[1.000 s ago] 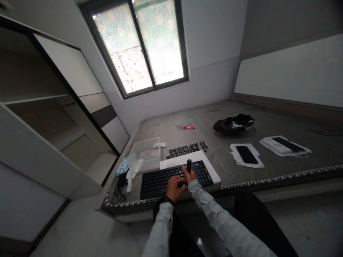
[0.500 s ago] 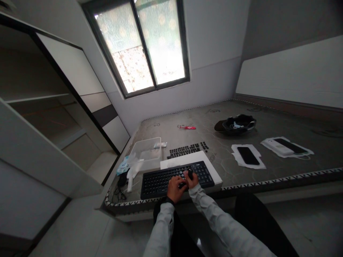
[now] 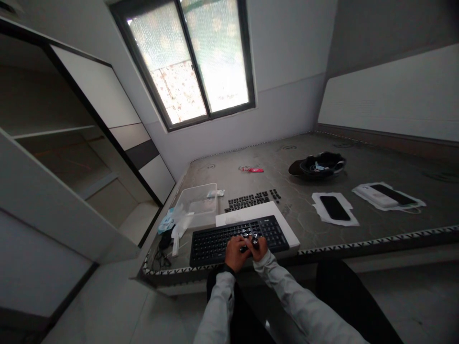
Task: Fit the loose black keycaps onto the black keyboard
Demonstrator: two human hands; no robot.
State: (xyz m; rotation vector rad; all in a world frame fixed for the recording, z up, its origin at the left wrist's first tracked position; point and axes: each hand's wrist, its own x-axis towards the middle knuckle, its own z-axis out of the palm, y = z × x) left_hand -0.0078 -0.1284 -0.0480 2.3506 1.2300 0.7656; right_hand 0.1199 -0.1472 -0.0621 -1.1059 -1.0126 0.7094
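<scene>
A black keyboard (image 3: pixel 211 246) lies at the mattress's front edge, its far right part resting on a white box or board (image 3: pixel 283 224). Over its lower middle, my left hand (image 3: pixel 235 253) has bent fingers closed around something dark and too small to name. My right hand (image 3: pixel 260 249) is beside it, nearly touching, fingers closed on a small black object (image 3: pixel 255 240) whose kind I cannot make out. Some bare-looking, shiny key positions show just beyond the fingers. Loose black keycaps (image 3: pixel 247 201) lie in rows behind the white box.
Left of the keyboard stand a clear plastic bin (image 3: pixel 197 205), a blue packet (image 3: pixel 166 222) and a dark cable (image 3: pixel 161 260). A red item (image 3: pixel 256 170) lies farther back. To the right are a cap (image 3: pixel 317 166), a phone (image 3: pixel 335 208) on white paper and another paper with devices (image 3: pixel 389 196).
My right hand has lowered slightly, and the black object in it sits lower and closer to the keys. My left hand stays close beside it. The view has shifted a little.
</scene>
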